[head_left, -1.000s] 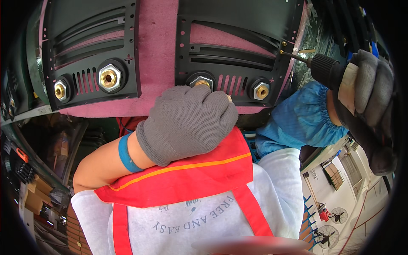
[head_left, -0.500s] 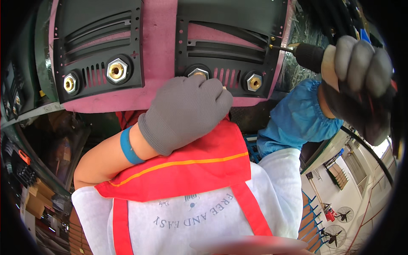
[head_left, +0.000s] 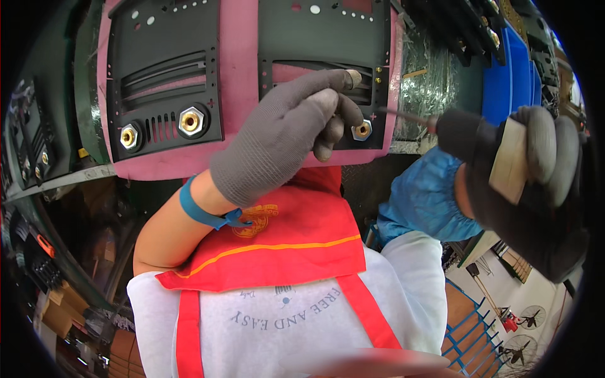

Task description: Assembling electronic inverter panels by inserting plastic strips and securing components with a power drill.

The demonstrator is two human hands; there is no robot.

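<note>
My left hand (head_left: 274, 135), in a grey knitted glove, hovers over the right black panel (head_left: 296, 38) and covers part of its lower half. Its index finger reaches out with a pale covering at the tip; the other fingers curl in, hiding whatever they may hold. A power screwdriver (head_left: 466, 135) is gripped in my gloved right hand (head_left: 545, 154), at the right. Its bit points left toward the panel's lower right corner, without visible contact. Two small brass screws (head_left: 378, 75) sit at that panel's right edge. A brass connector with a hex nut (head_left: 362, 130) shows below them.
A second black panel (head_left: 167, 41) with two brass connectors lies left on the same pink foam (head_left: 238, 75). Clear plastic wrap (head_left: 428, 82) and blue bins (head_left: 507, 75) are on the right. More black panels (head_left: 38, 138) stand far left.
The screwdriver has come away from the screw at the panel's right edge and moved lower. My left hand has left the panel's lower connector, its index finger now stretched out. The view has shifted.
</note>
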